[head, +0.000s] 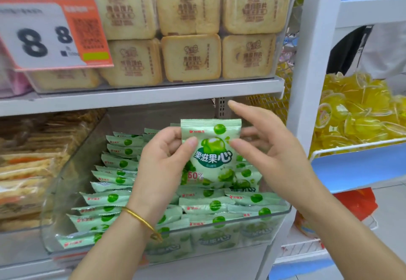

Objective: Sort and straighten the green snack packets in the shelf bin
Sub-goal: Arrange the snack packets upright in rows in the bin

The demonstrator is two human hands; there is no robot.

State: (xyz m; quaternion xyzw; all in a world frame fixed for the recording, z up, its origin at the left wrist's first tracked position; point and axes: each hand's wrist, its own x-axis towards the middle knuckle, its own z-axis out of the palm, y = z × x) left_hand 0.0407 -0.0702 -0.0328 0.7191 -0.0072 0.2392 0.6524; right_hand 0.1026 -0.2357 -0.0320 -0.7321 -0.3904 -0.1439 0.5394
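A green snack packet is held upright above the clear shelf bin. My left hand pinches its left edge, thumb on the front and fingers behind. My right hand is at the packet's right edge; its thumb tip touches the front, other fingers reach behind, and the index finger points up and away. The bin holds several more green packets, a row standing on edge at the left and others lying overlapped at the right and front.
A white shelf board sits just above the bin, carrying a clear bin of beige toast-style packs and an orange price tag. Brown snack packs fill the bin on the left. Yellow jelly cups lie in the rack at right.
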